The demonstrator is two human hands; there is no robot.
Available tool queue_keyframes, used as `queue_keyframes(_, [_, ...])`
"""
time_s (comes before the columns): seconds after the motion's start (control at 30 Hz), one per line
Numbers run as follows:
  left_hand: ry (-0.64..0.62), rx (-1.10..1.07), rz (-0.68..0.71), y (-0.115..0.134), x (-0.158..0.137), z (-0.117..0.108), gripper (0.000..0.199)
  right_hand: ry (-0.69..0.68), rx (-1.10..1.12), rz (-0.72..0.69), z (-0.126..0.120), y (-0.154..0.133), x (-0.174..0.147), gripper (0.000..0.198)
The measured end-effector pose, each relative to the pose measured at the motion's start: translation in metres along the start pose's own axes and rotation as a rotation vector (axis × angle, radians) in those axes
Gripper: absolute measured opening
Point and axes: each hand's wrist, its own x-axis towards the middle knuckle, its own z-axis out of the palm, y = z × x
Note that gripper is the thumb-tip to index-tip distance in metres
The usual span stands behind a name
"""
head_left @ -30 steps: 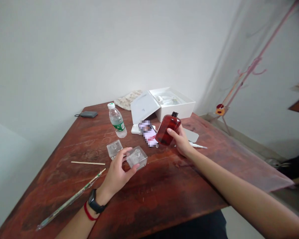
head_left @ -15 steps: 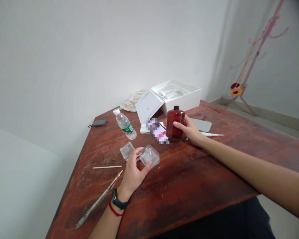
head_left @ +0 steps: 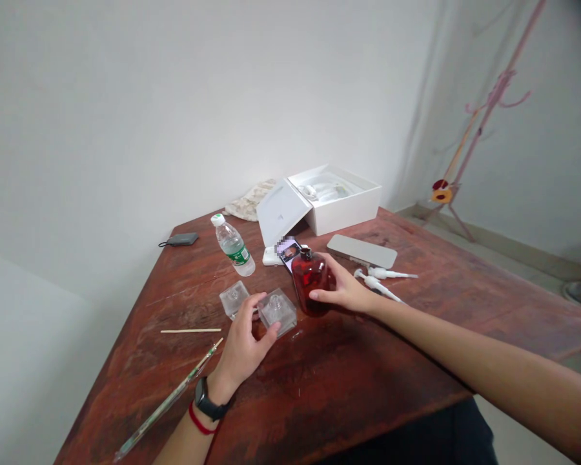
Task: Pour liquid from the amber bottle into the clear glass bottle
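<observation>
My right hand (head_left: 341,287) grips a red-brown see-through bottle (head_left: 310,284) by its side. The bottle has an open dark neck and tips toward my left hand. Its base is close to the tabletop, and I cannot tell if it touches. With thumb and fingers, my left hand (head_left: 246,339) holds a clear square container (head_left: 277,311) that has a small round neck on top. A second clear square container (head_left: 234,298) stands just beyond those fingers. Between the brown bottle and the box lies a phone (head_left: 289,252), partly hidden and blurred.
A water bottle (head_left: 235,248) stands behind the containers. White pump heads (head_left: 380,279) and a flat silver case (head_left: 363,250) lie right. An open white box (head_left: 346,210) is at the back. Chopsticks (head_left: 169,400), one loose stick (head_left: 191,330) and a grey device (head_left: 183,239) lie left.
My right hand has brought the brown bottle down and left, nearer the held container, and the bottle now tips. The pump heads and silver case show more. The view has shifted slightly.
</observation>
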Motion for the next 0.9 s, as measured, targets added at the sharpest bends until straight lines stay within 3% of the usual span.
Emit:
queue_keyframes(0.13, [-0.007,0.016,0.008,-0.0005,0.0,-0.0011,0.049,-0.115,-0.041,-0.022,0.0057,0.0035,-0.0048,0.096])
queue_keyframes(0.4, [-0.012,0.023,0.018,0.0008,-0.0004,-0.0023,0.05,-0.193,-0.175,-0.065,0.0006,0.0029,-0.0049,0.099])
queue_keyframes(0.9, [-0.031,0.022,0.032,0.0036,0.0005,-0.0038,0.047,-0.192,-0.239,-0.066,-0.001,-0.0007,-0.0043,0.1])
